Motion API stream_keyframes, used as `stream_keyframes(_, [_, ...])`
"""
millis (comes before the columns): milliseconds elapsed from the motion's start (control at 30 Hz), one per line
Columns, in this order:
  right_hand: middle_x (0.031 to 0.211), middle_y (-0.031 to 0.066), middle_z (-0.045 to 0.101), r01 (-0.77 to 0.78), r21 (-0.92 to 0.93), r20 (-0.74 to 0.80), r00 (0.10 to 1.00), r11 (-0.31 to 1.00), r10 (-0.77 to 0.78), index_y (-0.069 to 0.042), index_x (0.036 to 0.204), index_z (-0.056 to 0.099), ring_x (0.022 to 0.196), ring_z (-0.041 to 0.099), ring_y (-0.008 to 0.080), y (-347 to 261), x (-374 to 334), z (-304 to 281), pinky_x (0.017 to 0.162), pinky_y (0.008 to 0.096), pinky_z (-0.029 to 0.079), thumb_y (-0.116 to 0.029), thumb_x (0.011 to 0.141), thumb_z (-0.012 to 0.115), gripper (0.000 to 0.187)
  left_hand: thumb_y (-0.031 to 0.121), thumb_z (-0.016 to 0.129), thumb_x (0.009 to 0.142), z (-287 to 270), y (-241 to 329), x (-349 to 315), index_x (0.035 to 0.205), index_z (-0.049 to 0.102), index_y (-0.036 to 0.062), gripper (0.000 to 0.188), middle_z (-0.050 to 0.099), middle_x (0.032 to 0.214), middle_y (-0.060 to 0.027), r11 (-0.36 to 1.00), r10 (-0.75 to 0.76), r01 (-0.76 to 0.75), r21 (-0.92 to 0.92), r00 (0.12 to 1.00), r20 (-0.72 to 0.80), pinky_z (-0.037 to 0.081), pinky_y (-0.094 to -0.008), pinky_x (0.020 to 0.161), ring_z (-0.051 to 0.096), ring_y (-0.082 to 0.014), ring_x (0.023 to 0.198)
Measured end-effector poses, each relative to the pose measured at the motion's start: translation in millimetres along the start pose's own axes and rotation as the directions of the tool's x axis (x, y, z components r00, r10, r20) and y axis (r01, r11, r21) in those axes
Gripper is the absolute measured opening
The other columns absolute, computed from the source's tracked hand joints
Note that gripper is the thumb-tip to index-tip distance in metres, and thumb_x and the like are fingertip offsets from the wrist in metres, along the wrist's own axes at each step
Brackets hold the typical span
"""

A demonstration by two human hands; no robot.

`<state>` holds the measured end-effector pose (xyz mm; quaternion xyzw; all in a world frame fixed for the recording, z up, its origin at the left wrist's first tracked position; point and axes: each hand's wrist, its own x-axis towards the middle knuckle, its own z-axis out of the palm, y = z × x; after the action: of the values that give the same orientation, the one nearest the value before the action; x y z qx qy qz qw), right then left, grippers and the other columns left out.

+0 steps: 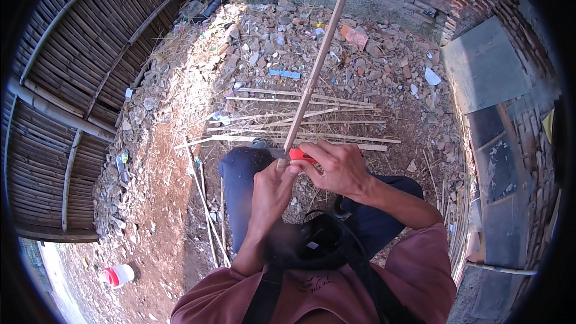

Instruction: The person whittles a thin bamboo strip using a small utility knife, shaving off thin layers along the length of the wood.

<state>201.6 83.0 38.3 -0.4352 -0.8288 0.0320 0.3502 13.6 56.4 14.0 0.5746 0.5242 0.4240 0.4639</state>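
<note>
My left hand (273, 189) grips the near end of a long thin bamboo stick (317, 66) that points up and away from me. My right hand (337, 167) is closed around a knife with a red handle (300, 155). Its blade (278, 153) lies against the stick just above my left hand. Both hands are held over my knees, which are in dark trousers (240, 174).
Several split bamboo strips (300, 121) lie in a row on the dirt beyond my knees. Brick rubble (312, 36) covers the ground behind them. A bamboo slat fence (78, 72) stands at left, grey slabs (483, 63) at right, a white and red bottle (117, 275) at lower left.
</note>
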Motion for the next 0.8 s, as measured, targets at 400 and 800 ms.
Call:
stream_keyframes(400, [0.085,0.008,0.078,-0.187,0.005,-0.211,0.96,0.982,0.184,-0.01,0.105,0.077,0.068,0.076,0.024,40,32,-41,0.059,0.0366,0.056,-0.028,0.097,0.078,0.021,0.039,0.059,0.113,-6,-6,-21,0.082,0.053,0.0037,0.048,0.041,0.069,0.008,0.997,-0.083,0.083,0.005,0.992,0.093,0.03,-0.03,0.055,0.035,-0.0041,0.066])
stream_keyframes(800, [0.091,0.0133,0.08,-0.156,0.024,-0.123,0.98,0.988,0.157,-0.005,0.108,0.079,0.073,0.078,0.0283,64,35,-43,0.063,0.0367,0.059,-0.029,0.095,0.081,0.027,0.034,0.057,0.113,-10,-8,-23,0.104,0.069,-0.0028,0.04,0.051,0.058,-0.0066,0.983,-0.064,0.053,0.174,0.996,0.059,0.043,-0.038,0.054,0.048,-0.0118,0.055])
